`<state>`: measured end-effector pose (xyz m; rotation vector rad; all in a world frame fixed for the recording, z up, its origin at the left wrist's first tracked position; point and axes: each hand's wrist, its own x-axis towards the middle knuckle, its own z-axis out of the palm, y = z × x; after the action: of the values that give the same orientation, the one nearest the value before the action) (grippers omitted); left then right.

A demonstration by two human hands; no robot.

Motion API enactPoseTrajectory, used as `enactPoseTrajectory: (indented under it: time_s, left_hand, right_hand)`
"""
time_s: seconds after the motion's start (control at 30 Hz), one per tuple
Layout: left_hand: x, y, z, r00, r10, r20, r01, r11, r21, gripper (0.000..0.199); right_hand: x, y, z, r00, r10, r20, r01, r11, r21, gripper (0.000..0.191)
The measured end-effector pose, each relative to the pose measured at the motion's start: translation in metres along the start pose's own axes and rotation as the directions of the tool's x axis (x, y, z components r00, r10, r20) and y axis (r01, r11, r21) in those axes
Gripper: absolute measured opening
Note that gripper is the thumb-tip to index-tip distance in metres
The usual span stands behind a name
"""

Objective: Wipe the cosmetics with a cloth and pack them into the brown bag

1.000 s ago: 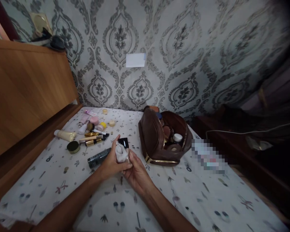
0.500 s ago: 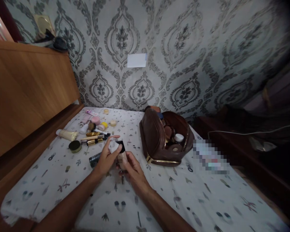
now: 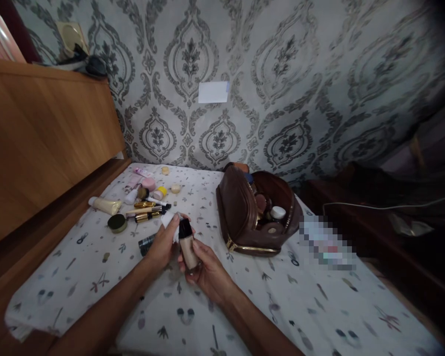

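Note:
My right hand (image 3: 207, 269) is wrapped round a beige bottle (image 3: 188, 249) with a black cap, tilted a little above the cloth. Pinched in my left hand (image 3: 165, 242) is a crumpled white wipe (image 3: 169, 220), close against the left side of the cap. A dark jar (image 3: 147, 244) lies on the cloth just left of my left hand, partly hidden by it. Farther left are gold tubes (image 3: 147, 216), a dark green round tin (image 3: 117, 223) and a cream tube (image 3: 105, 204).
An open brown bag (image 3: 237, 207) holding several cosmetics stands right of my hands. Small jars and a pink pot (image 3: 148, 184) lie near the wall. A wooden cabinet (image 3: 52, 118) borders the left side. A blurred-out packet (image 3: 328, 244) lies at the right edge.
My left hand with the wipe has shifted off the front of the cap to its left side. More of the bottle shows in my right hand. The view has moved slightly.

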<state>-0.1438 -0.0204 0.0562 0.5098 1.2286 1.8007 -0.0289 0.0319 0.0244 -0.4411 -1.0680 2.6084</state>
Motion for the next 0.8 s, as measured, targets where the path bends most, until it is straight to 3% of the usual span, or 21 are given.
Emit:
enactPoseTrajectory:
  time_s: [0.1,0.23,0.37,0.63,0.8]
  left_hand:
    - [0.003,-0.008,-0.003,0.995,0.044,-0.092,-0.033,0.993,0.112,0.057]
    - [0.005,-0.013,-0.005,0.975,0.165,-0.15,-0.136,0.973,0.188,0.049]
    - [0.004,-0.009,-0.004,0.983,0.06,-0.173,-0.03,0.985,0.17,0.054]
    - [0.001,-0.004,-0.001,1.0,-0.007,0.005,0.007,0.997,0.071,0.063]
    - [-0.002,-0.002,0.001,0.999,-0.022,0.049,0.02,0.999,0.037,0.069]
  right_hand:
    - [0.002,0.006,0.0,0.995,-0.099,-0.03,0.093,0.985,-0.143,0.059]
    - [0.004,0.012,-0.002,0.977,-0.202,-0.061,0.177,0.943,-0.28,0.045]
    - [0.002,0.011,-0.002,0.986,-0.163,-0.022,0.155,0.966,-0.207,0.039]
    - [0.001,0.004,0.002,0.986,-0.165,-0.01,0.162,0.976,-0.143,0.04]
    - [0.003,0.004,0.0,0.987,-0.158,0.007,0.158,0.981,-0.115,0.04]
